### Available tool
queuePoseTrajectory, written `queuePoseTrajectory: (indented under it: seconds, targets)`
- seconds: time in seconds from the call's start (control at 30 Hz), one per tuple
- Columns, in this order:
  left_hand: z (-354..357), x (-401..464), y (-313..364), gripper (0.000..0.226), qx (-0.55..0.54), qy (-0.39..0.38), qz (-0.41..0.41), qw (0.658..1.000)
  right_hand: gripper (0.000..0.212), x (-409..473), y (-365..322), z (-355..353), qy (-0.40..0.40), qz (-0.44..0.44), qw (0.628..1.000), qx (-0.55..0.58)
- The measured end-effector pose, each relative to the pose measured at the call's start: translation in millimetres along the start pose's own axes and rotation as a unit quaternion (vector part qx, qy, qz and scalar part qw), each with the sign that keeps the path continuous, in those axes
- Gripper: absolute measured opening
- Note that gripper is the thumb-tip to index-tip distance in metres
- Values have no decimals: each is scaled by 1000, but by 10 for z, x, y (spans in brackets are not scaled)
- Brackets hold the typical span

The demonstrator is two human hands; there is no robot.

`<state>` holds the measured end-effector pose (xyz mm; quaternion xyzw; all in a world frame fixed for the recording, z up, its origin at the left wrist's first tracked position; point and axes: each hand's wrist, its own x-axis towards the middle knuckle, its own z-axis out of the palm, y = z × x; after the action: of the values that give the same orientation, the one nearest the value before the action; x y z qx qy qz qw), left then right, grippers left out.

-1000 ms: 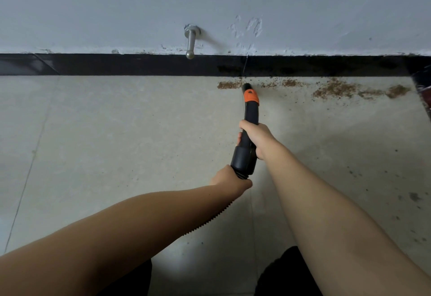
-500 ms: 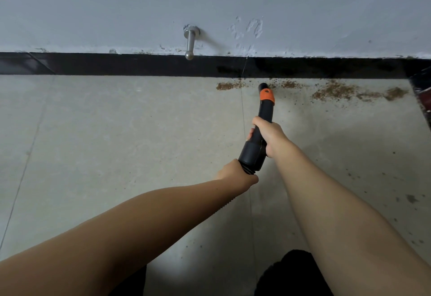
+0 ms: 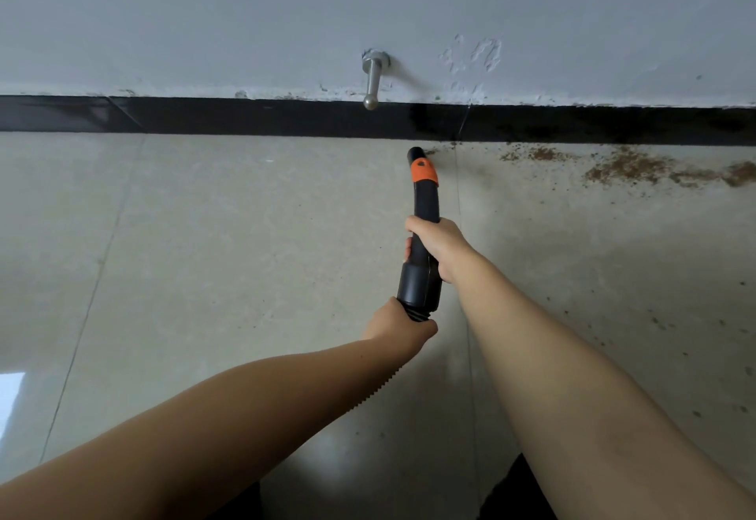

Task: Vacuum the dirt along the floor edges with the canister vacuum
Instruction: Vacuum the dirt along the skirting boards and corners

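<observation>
Both hands, right hand (image 3: 435,245) and left hand (image 3: 399,325), grip the vacuum nozzle (image 3: 423,208); floor left of them looks clean, dirt (image 3: 630,169) to their right remains.

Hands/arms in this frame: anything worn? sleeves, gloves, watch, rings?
Nothing worn that shows. The left hand and right hand are bare, no gloves. Both forearms are bare to the frame edge: no sleeves, watch or bands. No rings on the visible fingers, though most fingers are hidden.

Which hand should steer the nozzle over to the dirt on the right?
Right. The right hand grips the nozzle nearer its tip and nearer the dirt; the left hand only supports the hose end.
</observation>
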<state>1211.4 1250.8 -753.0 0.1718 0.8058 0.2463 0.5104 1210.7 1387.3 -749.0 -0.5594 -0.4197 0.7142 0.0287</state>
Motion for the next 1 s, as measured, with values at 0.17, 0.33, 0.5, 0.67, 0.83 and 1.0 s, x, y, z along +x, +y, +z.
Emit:
queuePoseTrajectory:
  seconds: [0.17,0.33,0.5,0.67,0.83,1.0]
  targets:
    - [-181,35,-72,25,7,18,-4,1000,10,30,-1,205,-7,-3,1000,15]
    - [-186,139,18,28,37,10,8,999,11,68,-52,72,42,1,997,72]
    - [49,229,193,31,52,-19,28,998,10,117,-78,-310,100,4,991,87]
    - [283,290,377,32,64,-39,48,996,9,188,-94,-615,132,-12,988,81]
    - [221,322,420,37,68,-20,43,997,8,263,-177,-556,111,-14,991,76]
    - [39,308,294,35,78,7,25,997,10,276,-149,-279,78,-17,994,79]
